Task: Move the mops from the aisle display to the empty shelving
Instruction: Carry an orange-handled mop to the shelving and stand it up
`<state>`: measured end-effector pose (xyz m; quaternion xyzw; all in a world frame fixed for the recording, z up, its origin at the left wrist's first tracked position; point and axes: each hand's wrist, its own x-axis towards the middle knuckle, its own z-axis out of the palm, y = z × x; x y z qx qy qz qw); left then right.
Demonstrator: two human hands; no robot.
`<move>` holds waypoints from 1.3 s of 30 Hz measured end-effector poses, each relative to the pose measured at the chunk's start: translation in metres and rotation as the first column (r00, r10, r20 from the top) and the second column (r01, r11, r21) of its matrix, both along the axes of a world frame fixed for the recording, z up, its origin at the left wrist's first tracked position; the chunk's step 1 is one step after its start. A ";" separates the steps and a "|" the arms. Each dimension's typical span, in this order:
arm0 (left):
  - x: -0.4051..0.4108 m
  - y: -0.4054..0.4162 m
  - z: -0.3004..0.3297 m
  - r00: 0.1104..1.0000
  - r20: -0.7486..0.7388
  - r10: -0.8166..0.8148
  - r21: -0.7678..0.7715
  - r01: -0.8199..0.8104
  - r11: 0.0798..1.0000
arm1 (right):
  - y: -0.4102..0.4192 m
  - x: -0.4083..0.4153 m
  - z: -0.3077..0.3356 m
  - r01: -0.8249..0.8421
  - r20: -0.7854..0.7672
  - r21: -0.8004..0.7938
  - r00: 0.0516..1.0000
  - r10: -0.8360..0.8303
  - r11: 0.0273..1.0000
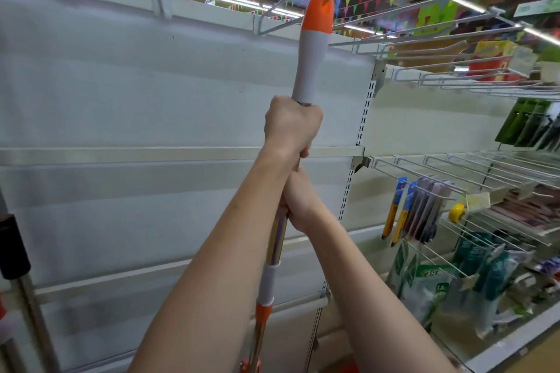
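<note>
I hold one mop upright in front of me; it has a grey grip with an orange tip and a hanging hole at the top. Its shiny metal pole runs down to a grey and orange collar; the mop head is out of view. My left hand is closed around the pole just under the grey grip. My right hand grips the pole a little lower. Behind the mop stands the empty shelving, a bare white back panel. The orange tip reaches up near the long wire hooks at the top.
At the left edge stands another metal pole with a black grip. To the right, wire hooks carry hanging goods: yellow utility knives, green packets, bagged items lower down. A slotted upright divides the two bays. Coloured bunting hangs overhead.
</note>
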<state>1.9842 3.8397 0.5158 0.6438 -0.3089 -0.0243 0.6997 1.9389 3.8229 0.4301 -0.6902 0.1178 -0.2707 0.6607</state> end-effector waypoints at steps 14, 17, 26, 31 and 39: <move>-0.008 -0.020 0.013 1.000 -0.008 -0.014 -0.067 0.014 0.998 | -0.019 -0.010 0.014 0.024 -0.029 -0.018 0.999 -0.025 1.000; -0.010 -0.025 0.005 1.000 -0.006 0.000 -0.054 -0.001 0.999 | -0.022 -0.015 0.008 0.012 -0.058 -0.005 0.998 -0.013 1.000; -0.010 -0.021 -0.008 1.000 -0.013 -0.004 -0.050 0.004 0.999 | -0.020 -0.015 -0.003 0.004 -0.051 0.001 0.999 -0.004 1.000; -0.017 -0.014 -0.005 0.998 -0.061 -0.036 -0.058 0.033 0.998 | -0.015 -0.020 -0.003 -0.008 -0.057 -0.009 0.998 0.008 1.000; -0.028 -0.008 0.002 0.997 -0.057 -0.045 -0.066 0.041 0.997 | -0.007 -0.032 0.003 -0.035 -0.078 0.012 0.996 0.036 0.999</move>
